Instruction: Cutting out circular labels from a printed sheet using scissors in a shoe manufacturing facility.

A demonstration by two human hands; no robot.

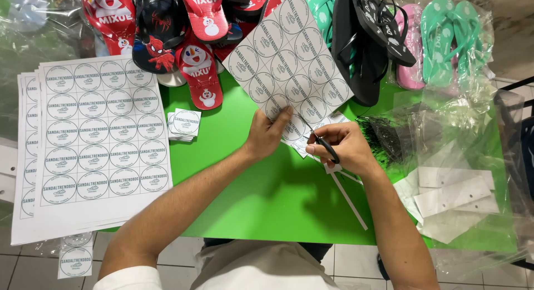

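Left hand (266,133): I pinch the label sheet (289,59) by its lower edge.
Right hand (344,146): closed around scissors (322,144), blades at that edge.
Beside my left: cut labels (184,124).

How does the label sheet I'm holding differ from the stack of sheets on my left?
The held sheet is lifted and tilted, pinched by the left hand; the stack lies flat and square on the table. The held sheet is single and partly cut by the scissors in the right hand; the stack's top sheet is whole. Both carry rows of round printed labels.
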